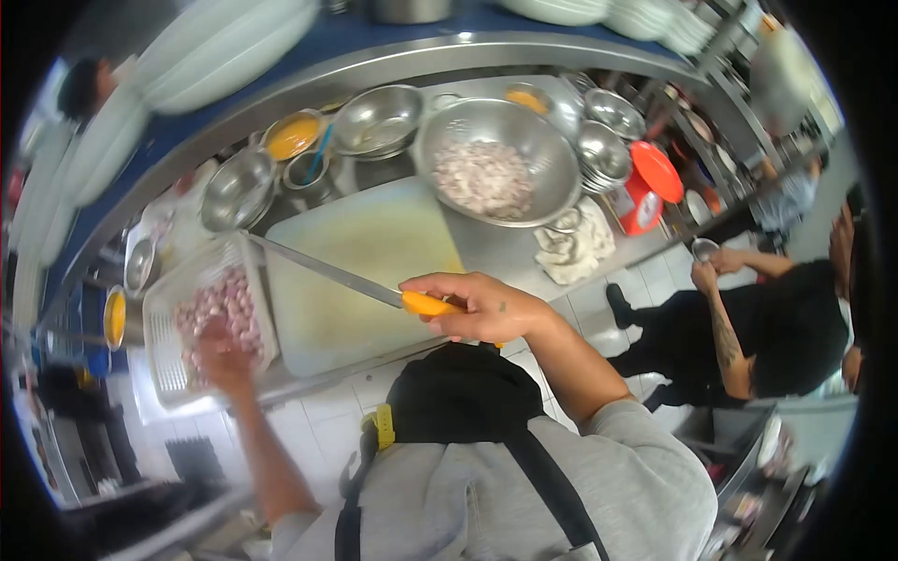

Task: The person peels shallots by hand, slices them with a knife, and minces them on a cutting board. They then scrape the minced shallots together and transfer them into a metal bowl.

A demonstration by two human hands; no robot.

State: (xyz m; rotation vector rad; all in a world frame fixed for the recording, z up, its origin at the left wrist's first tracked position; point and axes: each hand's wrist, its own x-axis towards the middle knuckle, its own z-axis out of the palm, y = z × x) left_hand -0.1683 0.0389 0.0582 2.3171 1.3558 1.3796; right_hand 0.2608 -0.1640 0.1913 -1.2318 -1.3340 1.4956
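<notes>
My right hand is closed round the orange handle of a long kitchen knife. Its blade reaches out to the left over a worn, yellow-stained cutting board. On the left, my left hand is down in a white plastic basket, among small pinkish-purple pieces that look like peeled shallots. Motion smears its fingers, so their grip does not show. Behind the board, a large steel colander holds a heap of pale, pinkish chopped pieces.
Steel bowls and a pot of orange liquid line the back. A crumpled white cloth lies by the colander, near a red scale. A person in black stands at right holding a small bowl. Plates fill the upper shelf.
</notes>
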